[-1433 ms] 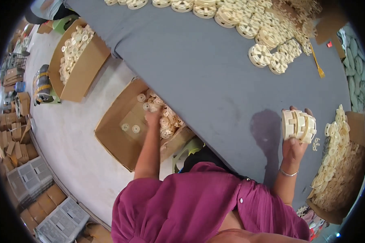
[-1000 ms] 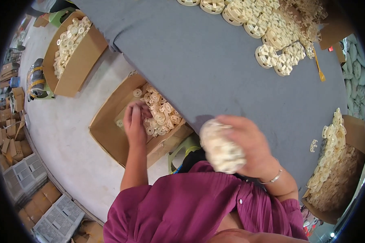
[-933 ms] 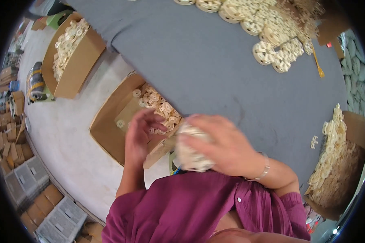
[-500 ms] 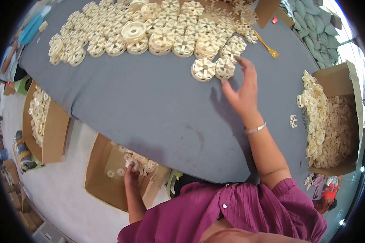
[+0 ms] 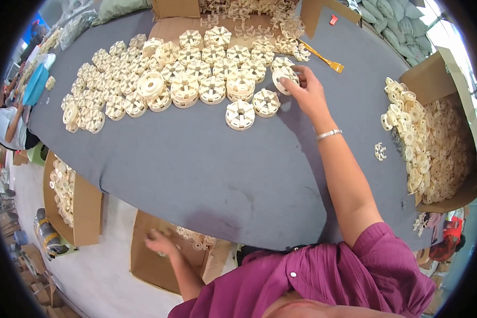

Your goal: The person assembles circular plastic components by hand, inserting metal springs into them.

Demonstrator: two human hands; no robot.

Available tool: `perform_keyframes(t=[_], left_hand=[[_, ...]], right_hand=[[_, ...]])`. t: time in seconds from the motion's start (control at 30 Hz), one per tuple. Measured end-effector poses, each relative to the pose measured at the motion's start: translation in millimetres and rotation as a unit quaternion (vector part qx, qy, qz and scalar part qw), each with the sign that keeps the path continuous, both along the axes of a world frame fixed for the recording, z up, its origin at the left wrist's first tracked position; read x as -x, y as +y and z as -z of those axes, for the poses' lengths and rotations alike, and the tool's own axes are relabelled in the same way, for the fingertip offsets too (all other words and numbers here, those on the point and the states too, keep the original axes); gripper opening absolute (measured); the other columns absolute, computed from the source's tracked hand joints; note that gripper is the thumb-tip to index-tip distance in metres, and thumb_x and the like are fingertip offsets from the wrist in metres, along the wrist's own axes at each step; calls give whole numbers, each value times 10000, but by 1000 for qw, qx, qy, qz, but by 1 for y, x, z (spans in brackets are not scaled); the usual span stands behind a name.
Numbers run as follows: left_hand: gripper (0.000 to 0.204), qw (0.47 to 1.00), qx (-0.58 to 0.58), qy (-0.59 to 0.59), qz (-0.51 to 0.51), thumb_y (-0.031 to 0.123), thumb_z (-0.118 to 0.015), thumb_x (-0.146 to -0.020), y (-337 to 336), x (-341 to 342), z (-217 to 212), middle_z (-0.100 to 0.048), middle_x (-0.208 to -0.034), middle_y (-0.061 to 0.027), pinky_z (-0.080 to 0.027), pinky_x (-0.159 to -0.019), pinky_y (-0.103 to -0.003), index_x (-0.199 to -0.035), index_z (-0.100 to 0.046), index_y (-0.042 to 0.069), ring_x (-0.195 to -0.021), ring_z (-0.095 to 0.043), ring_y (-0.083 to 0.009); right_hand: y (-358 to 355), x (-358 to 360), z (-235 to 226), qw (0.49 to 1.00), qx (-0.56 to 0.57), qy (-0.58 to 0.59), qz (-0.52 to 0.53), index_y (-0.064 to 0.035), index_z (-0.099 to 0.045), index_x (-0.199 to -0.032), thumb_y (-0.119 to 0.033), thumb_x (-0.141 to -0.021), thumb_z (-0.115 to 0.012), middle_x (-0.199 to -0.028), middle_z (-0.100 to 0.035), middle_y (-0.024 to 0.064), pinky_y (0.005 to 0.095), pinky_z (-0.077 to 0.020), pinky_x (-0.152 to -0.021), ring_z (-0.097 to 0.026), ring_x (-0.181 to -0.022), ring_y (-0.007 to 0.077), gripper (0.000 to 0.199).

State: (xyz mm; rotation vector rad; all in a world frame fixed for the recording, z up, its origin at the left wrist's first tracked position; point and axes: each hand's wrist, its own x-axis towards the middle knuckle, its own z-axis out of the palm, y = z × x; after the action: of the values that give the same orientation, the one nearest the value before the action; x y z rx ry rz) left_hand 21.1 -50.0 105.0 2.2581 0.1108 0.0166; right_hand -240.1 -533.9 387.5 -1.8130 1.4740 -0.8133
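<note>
Down left of the grey surface [image 5: 212, 175], the left hand [image 5: 159, 243] digs loosely among wheels in the floor carton [image 5: 148, 265]. Up on it, the right hand [image 5: 307, 93] grips a cream spoked wheel [image 5: 285, 78]; she should seat it snug against the row's end.

A grey-covered table [image 5: 206, 175] stands on pale floor [image 5: 98, 275]; daylight, perhaps a window, upper right.

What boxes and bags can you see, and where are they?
Open brown cardboard box, right table edge, full of cream rings.
Brown cardboard box on the floor under the left hand.
Brown cardboard box at floor left.
Grey-green bags, top right.
</note>
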Motion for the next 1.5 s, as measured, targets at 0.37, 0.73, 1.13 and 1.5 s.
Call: perform_keyframes(t=[0.37, 0.73, 1.13, 1.5], left_hand=[[577, 862, 134, -78, 483, 212, -797, -770, -236, 58, -300, -615, -1127, -125, -497, -891, -346, -1261, -562, 22, -997, -605, -242], [694, 795, 57, -170, 580, 271, -823, -696, -300, 67, -258, -559, -1126, -184, -472, -889, -441, -1246, -482, 20, -1075, -548, -377], [642, 742, -131, -289, 591, 212, -809, -646, -381, 100, -283, -517, -1169, -182, -532, -889, -423, -1167, -478, 36, -1127, -522, -357], [693, 753, -172, -186, 607, 297, -833, -600, -369, 99, -292, -633, -1080, -199, -528, -864, -445, -1147, -496, 36, -1020, -616, -362]], right_hand=[[44, -21, -1, 978, 139, -87, -131, -65, -459, -1350, -286, -743, -786, -1244, -604, 200, 410, -481, -969, -607, -1138, 349, 725], [33, -73, -2, 942, 292, -47, -158, -61, -437, -1371, -198, -723, -822, -1292, -571, 132, 374, -488, -991, -595, -1157, 290, 766], [80, 50, -24, 797, -150, -563, -161, -51, -296, -1469, 2, -816, -725, -1348, -520, 95, 367, -440, -1067, -530, -1265, 216, 783], [108, 84, 12, 789, -214, -559, -140, -65, -335, -1457, 9, -811, -701, -1334, -531, 81, 377, -443, -1068, -537, -1258, 225, 746]])
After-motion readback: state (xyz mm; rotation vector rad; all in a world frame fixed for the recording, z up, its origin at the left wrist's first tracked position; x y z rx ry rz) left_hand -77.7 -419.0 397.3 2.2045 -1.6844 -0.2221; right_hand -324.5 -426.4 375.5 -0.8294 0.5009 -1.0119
